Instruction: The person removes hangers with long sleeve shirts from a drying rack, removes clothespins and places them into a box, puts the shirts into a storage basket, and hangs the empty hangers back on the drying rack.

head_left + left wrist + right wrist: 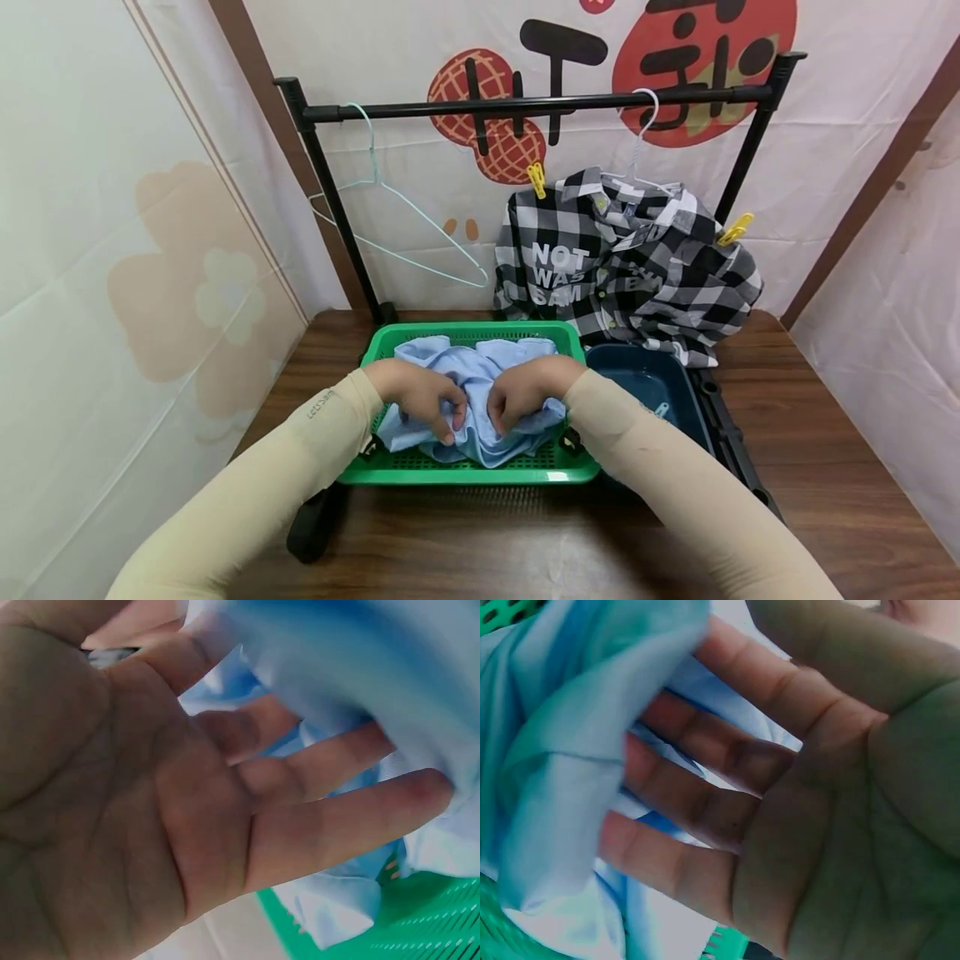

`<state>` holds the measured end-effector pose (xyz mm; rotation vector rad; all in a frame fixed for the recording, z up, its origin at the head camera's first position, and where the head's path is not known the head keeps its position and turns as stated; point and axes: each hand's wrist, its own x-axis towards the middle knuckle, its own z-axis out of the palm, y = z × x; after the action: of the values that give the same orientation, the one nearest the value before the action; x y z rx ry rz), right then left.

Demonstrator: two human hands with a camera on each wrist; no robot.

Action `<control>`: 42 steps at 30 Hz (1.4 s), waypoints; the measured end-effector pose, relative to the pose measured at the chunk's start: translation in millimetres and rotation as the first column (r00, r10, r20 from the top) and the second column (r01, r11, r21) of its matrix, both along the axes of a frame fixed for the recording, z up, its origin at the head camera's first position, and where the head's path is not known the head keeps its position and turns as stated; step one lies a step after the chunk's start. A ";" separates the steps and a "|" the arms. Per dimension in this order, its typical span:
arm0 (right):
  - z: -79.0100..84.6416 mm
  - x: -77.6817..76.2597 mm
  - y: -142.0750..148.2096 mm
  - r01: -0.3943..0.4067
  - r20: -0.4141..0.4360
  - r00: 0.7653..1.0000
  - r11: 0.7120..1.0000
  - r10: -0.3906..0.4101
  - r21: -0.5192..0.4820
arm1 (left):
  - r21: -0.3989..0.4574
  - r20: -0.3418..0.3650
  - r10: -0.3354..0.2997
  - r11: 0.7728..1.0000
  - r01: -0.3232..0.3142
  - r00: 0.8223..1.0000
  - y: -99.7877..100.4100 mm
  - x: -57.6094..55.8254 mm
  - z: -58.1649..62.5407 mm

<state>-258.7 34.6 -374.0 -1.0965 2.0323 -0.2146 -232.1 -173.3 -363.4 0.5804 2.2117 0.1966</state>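
Pale-blue plastic forms one hanger (408, 200), at eleven o'clock. One green basket (465, 477), at six, contains one blue garment (471, 367); the left hand (422, 393) and right hand (528, 388) touch it, fingers loosely extended. One checked shirt (622, 279), at two, wears two yellow clips (536, 180); one navy tray (637, 372), at four, shows one blue clip (662, 409).

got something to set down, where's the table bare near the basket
Bare table shows right of the rack's right foot, and in front of the green basket between the sleeves. Crowded: the basket, with left hand and right hand on light blue cloth, and its right, where the blue tray sits.
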 end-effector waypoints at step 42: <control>-36.2 1.9 -30.0 0.274 -0.482 0.865 0.935 -0.137 0.227 | -0.254 -0.439 -0.096 0.967 -0.021 0.893 18.2 -18.1 -67.7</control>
<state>-256.7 4.6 -410.2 -0.7889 2.5110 0.2592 -250.2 -155.1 -431.0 0.5666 2.6137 -0.2678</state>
